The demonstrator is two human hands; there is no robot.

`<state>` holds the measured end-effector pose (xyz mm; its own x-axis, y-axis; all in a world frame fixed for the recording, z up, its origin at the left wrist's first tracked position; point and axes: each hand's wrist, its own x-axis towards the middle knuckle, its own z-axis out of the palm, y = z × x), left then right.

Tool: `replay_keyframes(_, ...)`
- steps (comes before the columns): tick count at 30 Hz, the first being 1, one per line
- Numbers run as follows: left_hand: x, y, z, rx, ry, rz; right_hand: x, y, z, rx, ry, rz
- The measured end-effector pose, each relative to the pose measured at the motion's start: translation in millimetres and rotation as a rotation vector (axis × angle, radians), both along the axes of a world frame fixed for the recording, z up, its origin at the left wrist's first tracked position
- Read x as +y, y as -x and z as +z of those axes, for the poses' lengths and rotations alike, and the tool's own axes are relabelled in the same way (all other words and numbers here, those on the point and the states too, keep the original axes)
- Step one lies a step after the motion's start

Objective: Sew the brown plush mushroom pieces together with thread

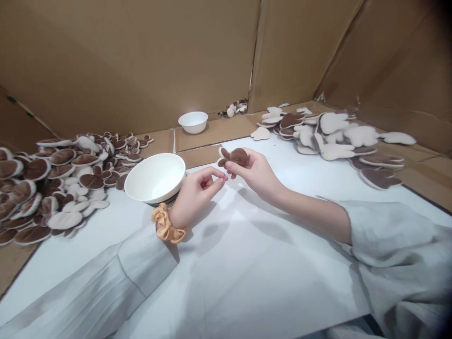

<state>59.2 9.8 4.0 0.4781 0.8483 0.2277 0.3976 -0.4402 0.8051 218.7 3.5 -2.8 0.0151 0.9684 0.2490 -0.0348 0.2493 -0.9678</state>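
Above the middle of the white tabletop, my right hand (259,174) holds a small brown plush rabbit-shaped piece (238,156) between thumb and fingers, its ears toward the left. Close beside it, just below the ears, my left hand (199,188) is closed in a pinch. A thin, needle-like line (224,174) shows at those fingertips; it is too fine to make out surely. An orange scrunchie (165,225) circles my left wrist. A large white bowl (155,176) stands right behind my left hand.
A heap of brown-and-white plush pieces (63,181) lies at the left, and another pile of larger pieces (332,129) at the back right. A smaller white bowl (193,123) stands at the back on cardboard. Cardboard walls (141,61) enclose the white table (247,282).
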Motion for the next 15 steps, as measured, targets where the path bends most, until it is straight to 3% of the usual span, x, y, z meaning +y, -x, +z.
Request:
replay_keyframes(5,-3.2,3.4,1.5,0.044,-0.013,0.010,2.1,-2.1,0.9,-0.066,0.019,-0.026)
replay_keyframes(10,-8.0,7.0,-0.1,0.164,-0.300,0.176,8.1,-8.3,2.1,-0.135,0.048,0.014)
replay_keyframes(15,-9.3,8.4,-5.2,0.189,-0.488,0.185,16.9,-18.0,-0.6,-0.136,0.059,0.035)
